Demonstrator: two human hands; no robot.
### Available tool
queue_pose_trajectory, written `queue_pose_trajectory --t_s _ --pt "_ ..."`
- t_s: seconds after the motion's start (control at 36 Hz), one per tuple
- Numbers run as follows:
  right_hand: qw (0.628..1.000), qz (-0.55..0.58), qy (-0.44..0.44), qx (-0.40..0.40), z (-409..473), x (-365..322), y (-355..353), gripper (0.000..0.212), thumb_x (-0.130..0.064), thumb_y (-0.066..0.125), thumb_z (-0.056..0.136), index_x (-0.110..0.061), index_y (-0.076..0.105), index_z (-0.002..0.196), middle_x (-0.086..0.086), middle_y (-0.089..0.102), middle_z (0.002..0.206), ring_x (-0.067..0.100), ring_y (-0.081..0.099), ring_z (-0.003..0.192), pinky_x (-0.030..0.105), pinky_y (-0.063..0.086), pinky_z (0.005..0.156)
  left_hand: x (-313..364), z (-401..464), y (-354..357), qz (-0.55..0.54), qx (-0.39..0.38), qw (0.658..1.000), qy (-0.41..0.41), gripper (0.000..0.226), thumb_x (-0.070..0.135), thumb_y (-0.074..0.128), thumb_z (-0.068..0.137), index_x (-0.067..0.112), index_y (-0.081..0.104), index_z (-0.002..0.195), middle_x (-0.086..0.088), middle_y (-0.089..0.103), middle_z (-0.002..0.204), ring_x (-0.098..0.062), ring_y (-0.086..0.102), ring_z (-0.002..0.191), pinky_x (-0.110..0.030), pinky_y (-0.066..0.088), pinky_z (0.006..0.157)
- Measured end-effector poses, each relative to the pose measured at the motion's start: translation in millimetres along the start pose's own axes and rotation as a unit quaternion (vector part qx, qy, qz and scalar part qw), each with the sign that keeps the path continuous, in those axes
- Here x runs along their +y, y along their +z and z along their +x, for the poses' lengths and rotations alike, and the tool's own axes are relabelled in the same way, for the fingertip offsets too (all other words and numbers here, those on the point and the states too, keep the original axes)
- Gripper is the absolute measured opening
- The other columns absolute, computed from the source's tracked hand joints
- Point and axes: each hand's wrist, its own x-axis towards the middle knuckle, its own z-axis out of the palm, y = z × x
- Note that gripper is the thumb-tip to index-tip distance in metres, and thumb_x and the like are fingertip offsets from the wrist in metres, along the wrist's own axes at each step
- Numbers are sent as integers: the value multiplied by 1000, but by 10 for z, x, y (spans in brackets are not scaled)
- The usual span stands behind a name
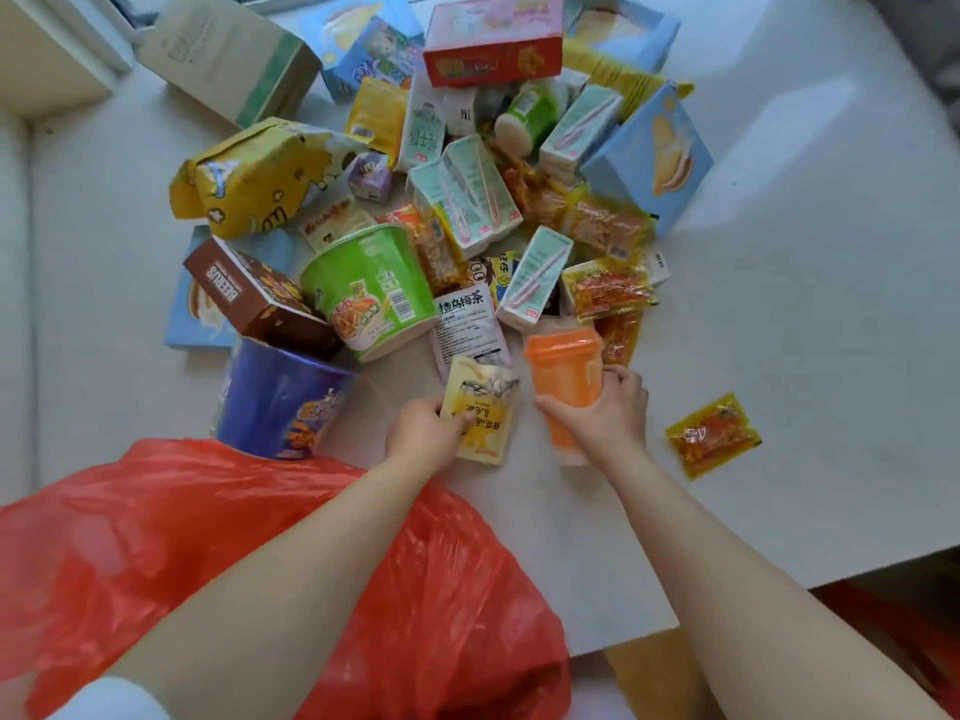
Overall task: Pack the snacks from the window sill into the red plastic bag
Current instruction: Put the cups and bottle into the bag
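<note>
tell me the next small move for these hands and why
Probably lift both items and carry them toward the red bag. The left hand already grips the yellow packet and the right hand grips the orange cup; both still sit on the sill, with the bag lying just left of the arms.

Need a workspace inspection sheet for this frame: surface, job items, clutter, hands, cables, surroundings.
Surface: white window sill, heaped with snacks in the middle.
Job's things: red plastic bag at the near edge, lying crumpled; yellow sachet; orange pouch; green noodle cup and blue noodle cup on their sides.
Clutter: one yellow snack packet lies apart, right of the pile.
Hands: left hand grips the yellow sachet; right hand grips the orange pouch.
Cables: nothing seen.
Surroundings: window frame at top left.
</note>
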Motion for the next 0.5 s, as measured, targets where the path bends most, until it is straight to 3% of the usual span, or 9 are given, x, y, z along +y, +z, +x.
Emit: queue_pose_trajectory --t_s 0.06,0.14,0.22,0.33,0.44,0.5 --pt "999 34 24 3 103 -9 -30 95 -61 73 66 -3 41 136 8 30 141 27 25 133 35 23 112 115 86 -19 -75 38 996 6 9 32 67 84 27 67 91 -8 70 102 -26 65 94 -36 51 86" --pt "996 79 50 4 204 -58 -38 99 -61 73 66 -2 38 137 9 27 140 28 26 132 37 24 112 291 197 17 -144 74 987 -4 16 33 65 86 25 66 99 -11 65 111 -24 62 97 -32 49 89" --pt "988 140 65 -12 255 -119 -11 98 -59 76 64 -4 38 136 8 26 138 27 33 130 38 32 109 465 277 81 -196 99 975 -10 25 28 63 89 16 66 111 -6 67 110 -22 61 99 -28 45 85" --pt "970 223 85 -38 271 -195 14 92 -50 80 65 -8 39 136 8 31 135 24 46 120 34 41 99 591 368 116 -222 123 967 -25 24 28 66 87 17 66 108 -4 68 108 -23 61 103 -30 47 91" --pt "953 287 90 -31 281 -219 68 82 -45 83 63 -12 47 129 6 46 127 22 54 111 32 46 90 586 454 95 -262 87 959 -65 24 28 70 83 21 66 106 -1 68 103 -21 64 99 -39 50 95" --pt "936 333 102 -48 289 -214 106 81 -42 85 61 -14 47 127 7 56 124 23 58 108 40 50 93 567 461 87 -301 51 949 -80 24 24 71 83 18 66 106 -3 69 104 -20 65 96 -37 50 95"
